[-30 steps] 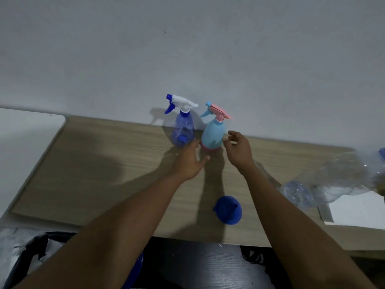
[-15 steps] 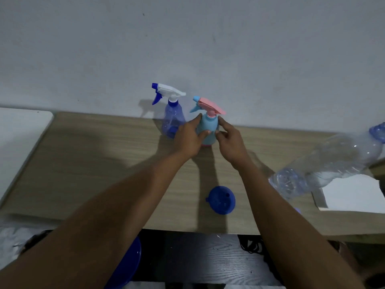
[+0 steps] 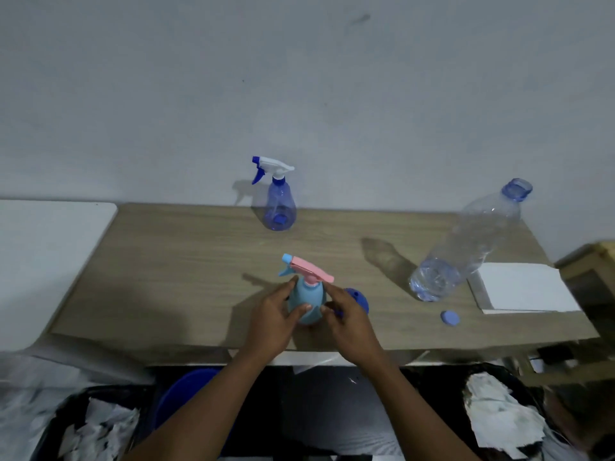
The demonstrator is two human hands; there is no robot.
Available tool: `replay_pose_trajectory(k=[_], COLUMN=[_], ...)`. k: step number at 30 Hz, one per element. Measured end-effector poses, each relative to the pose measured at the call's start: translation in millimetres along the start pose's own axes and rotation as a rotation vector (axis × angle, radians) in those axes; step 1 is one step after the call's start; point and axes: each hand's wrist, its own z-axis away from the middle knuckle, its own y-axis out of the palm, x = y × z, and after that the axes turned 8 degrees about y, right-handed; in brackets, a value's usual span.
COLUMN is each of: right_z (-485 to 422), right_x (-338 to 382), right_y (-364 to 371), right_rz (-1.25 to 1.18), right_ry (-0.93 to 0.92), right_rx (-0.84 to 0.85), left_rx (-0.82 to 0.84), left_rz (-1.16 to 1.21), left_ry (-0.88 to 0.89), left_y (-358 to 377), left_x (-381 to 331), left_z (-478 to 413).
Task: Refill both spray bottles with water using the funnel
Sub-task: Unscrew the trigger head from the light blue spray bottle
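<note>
Light-blue spray bottle [image 3: 304, 304] with the pink head stands upright near the front edge of the worktop [image 3: 166, 261]. It has been brought forward from its earlier place beside the dark-blue spray bottle [image 3: 279, 207], which remains at the wall. The left hand [image 3: 271, 319] grips its body; the right hand [image 3: 347, 322] curls round its neck side. The funnel [image 3: 361, 299] lies just beside it, partly hidden. The water bottle [image 3: 466, 247] stands uncapped, well apart. Judgement: the bottle is staged for head removal; filling has not begun.
</note>
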Motion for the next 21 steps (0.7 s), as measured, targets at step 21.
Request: replay_pose_trajectory(k=[21], right_z=[-3.8], right_x=[32.0], right_y=[29.7], right_rz=[-0.032], right_ry=[0.12], right_rx=[-0.321], left_rx=[0.033], left_rz=[-0.157], left_ry=[0.035], left_y=[2.7], left_x=[-5.7], left_z=[5.2])
